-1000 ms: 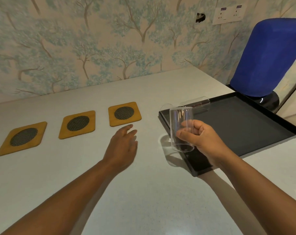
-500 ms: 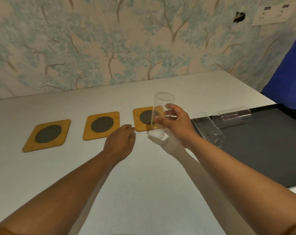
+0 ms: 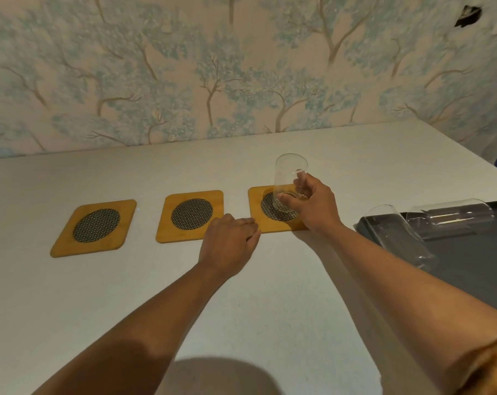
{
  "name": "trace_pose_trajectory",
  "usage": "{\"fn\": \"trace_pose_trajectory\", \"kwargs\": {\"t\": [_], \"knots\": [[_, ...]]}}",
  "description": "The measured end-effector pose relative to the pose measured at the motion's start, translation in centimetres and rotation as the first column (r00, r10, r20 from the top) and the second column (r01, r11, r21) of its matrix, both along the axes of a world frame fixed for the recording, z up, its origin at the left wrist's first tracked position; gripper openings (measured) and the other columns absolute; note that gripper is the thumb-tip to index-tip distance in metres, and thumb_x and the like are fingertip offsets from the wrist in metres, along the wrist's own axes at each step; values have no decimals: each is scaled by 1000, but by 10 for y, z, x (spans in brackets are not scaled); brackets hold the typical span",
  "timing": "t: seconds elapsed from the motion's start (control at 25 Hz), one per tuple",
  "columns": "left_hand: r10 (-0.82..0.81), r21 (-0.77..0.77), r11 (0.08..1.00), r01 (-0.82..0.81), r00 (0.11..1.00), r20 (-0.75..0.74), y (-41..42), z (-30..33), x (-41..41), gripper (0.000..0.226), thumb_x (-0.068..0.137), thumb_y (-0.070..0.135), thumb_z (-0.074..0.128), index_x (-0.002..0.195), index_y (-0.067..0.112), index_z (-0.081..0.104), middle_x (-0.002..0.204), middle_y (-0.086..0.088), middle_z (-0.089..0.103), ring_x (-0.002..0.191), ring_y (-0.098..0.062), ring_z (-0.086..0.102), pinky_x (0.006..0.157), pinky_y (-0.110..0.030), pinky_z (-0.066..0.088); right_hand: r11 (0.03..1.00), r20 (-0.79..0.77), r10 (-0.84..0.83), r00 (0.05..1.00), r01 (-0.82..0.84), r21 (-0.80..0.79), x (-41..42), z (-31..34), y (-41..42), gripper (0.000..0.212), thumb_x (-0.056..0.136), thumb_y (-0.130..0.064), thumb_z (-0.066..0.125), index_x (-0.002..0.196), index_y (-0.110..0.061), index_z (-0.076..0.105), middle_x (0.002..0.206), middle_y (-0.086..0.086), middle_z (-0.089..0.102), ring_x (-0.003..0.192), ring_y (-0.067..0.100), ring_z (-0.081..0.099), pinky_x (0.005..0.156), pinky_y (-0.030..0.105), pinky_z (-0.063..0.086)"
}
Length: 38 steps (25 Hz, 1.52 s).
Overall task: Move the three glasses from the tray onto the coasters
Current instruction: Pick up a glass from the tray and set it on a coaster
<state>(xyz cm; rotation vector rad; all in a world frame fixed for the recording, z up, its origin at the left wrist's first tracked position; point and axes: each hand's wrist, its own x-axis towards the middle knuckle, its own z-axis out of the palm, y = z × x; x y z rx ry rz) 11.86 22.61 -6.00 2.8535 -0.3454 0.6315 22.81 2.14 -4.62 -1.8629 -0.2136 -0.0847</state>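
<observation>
Right hand (image 3: 315, 208) grips upright glass (image 3: 288, 181) over the rightmost coaster (image 3: 258, 206); base contact unclear. Left hand (image 3: 230, 243) empty, fingers loosely curled, resting on table (image 3: 99, 295). Two glasses (image 3: 398, 235) lie on tray (image 3: 469, 260), far right.

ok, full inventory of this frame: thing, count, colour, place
held glass: 1, clear, upright over the right coaster, in the right hand's grip; contact with the mesh cannot be told
glasses on tray: 2, clear, lying on their sides at the tray's left end
coasters: 3, wooden yellow with dark round mesh centres, in a row on the table
tray: 1, black, right edge of view, partly cut off
table: 1, white
wallpaper: tree pattern, blue-green on beige, behind the table
left hand: palm down on the table, empty
right hand: closed on the held glass
</observation>
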Motion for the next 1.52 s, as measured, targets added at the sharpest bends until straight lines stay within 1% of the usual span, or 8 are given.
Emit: {"fn": "trace_pose_trajectory", "kwargs": {"t": [0.08,0.24,0.44,0.6,0.76,1.24,1.36,1.52], "knots": [[11,-23,1000,-11,1000,-6,1,-2,1,23,97,32,63,107,20,79,117,1,74,86,-29,63,77,-44,48,1000,14,0,1000,0,-21,4,-5,4,96,69,-49,89,150,-18,47,141,2,62,121,8,58,92,17,46],[17,-51,999,-17,1000,-3,2,-5,3,23,96,34,63,108,21,79,116,2,75,87,-26,63,78,-43,48,999,21,4,1000,-3,-38,5,-10,8,96,70,-51,88,149,-17,47,142,2,61,124,13,59,103,31,49],[20,-84,996,-20,1000,-5,3,-8,4,25,97,37,61,110,24,78,118,5,74,92,-20,64,84,-41,47,991,47,20,999,-14,-131,1,-16,7,96,72,-48,88,152,-19,42,144,2,59,126,15,57,96,22,44],[23,-94,995,-24,1000,-3,3,-10,5,26,97,38,60,111,24,78,118,6,73,93,-19,64,85,-39,46,981,67,16,998,-3,-192,-1,-18,8,99,73,-43,89,154,-18,39,144,3,59,125,14,57,96,23,43],[29,-86,996,-28,1000,9,4,-11,6,26,97,39,59,109,25,78,116,8,74,90,-17,63,82,-37,43,977,80,3,997,14,-210,-3,-18,10,98,73,-45,88,153,-18,40,144,3,60,126,16,58,93,20,42],[28,-95,995,-31,999,-27,4,-10,7,30,98,42,57,114,25,76,120,8,73,97,-16,63,87,-38,44,952,123,-6,992,43,-303,-3,-18,12,96,74,-53,82,152,-18,39,142,2,60,122,21,61,89,23,44],[18,-96,995,-19,1000,-18,5,-10,7,29,97,41,58,113,25,77,119,7,73,96,-17,63,87,-39,45,961,118,-24,993,55,-272,-5,-17,13,110,68,-60,80,156,-17,30,151,2,52,131,21,55,93,23,42],[20,-94,995,-21,1000,-6,4,-9,8,30,97,41,58,112,23,75,116,7,74,94,-18,63,85,-39,45,969,127,-80,989,107,-224,-14,-11,12,127,66,-60,81,161,-22,6,167,0,27,148,17,31,109,27,31]]}}
